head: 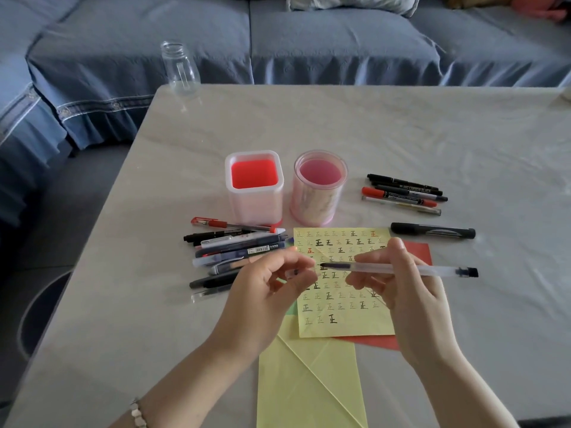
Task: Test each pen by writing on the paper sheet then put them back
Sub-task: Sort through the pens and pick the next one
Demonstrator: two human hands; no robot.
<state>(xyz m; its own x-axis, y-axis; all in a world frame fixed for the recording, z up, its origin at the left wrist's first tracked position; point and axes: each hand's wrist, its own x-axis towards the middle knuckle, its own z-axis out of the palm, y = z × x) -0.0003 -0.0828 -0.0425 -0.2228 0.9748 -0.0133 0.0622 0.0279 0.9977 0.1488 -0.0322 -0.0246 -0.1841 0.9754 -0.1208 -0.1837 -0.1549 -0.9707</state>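
Observation:
My right hand (398, 285) grips a clear-barrelled pen (432, 269) held level above the yellow paper sheet (343, 310), which is covered with rows of written marks. The pen's dark tip points left toward my left hand (268, 288), whose thumb and forefinger pinch the pen's small clear cap (293, 273) just off the tip. A pile of several pens (234, 245) lies left of the sheet. A group of several markers (404, 194) lies at the right, with one thick black marker (432, 230) below them. Two pink pen holders, one square (254, 188) and one round (318, 188), stand behind the sheet.
More sheets, yellow (309, 384) and red (414, 251), lie under the written one. An empty glass bottle (180, 69) stands at the table's far left corner. A blue sofa (278, 41) runs behind the table (432, 134). A dark round object (43, 313) sits on the floor to the left.

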